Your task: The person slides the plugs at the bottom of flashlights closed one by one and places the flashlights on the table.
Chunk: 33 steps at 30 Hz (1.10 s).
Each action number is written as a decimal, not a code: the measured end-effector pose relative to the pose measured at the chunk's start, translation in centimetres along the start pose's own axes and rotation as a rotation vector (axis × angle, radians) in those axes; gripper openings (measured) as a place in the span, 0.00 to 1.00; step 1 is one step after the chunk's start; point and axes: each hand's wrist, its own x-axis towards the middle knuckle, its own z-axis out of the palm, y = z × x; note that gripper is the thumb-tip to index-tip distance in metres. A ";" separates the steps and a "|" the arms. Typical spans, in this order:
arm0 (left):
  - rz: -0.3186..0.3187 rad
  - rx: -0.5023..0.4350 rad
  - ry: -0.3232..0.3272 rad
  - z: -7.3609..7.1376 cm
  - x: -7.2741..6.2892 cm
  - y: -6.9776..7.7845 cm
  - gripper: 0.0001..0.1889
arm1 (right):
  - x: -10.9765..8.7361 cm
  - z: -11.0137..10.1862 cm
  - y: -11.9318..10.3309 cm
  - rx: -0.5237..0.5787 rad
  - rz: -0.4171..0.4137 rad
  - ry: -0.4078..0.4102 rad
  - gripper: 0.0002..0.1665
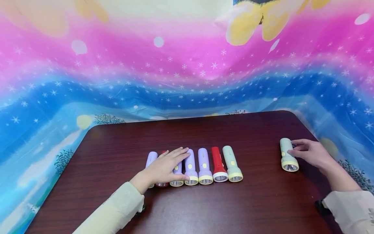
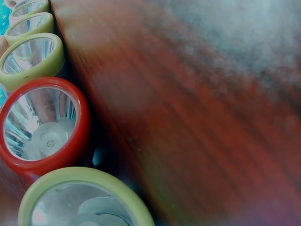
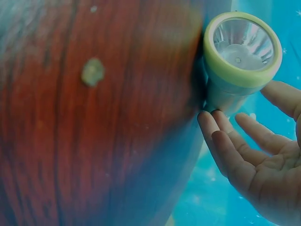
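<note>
A row of flashlights lies side by side on the table, lenses facing me. My left hand (image 1: 165,165) rests across its left part with fingers spread, partly covering a purple flashlight (image 1: 151,158), a red one (image 2: 82,117) and another purple one (image 1: 177,182). Its fingertips reach a further purple flashlight (image 1: 190,162). Over at the right, a pale green flashlight (image 1: 285,148) with a yellow rim lies apart from the row. My right hand (image 1: 314,154) touches its right side with thumb and fingers loosely extended; the thumb tip is hidden behind the lamp head in the right wrist view.
The row continues with a purple flashlight (image 1: 204,159), a red one with a white rim (image 1: 217,159) and a pale green one (image 1: 229,156). They lie on a dark wooden table (image 1: 257,201). A patterned cloth (image 1: 187,78) hangs behind and beside it.
</note>
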 end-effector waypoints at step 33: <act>-0.007 -0.012 -0.008 0.0 0.1 0.0 0.47 | 1.8 1.6 -1.9 0.055 0.049 -0.111 0.51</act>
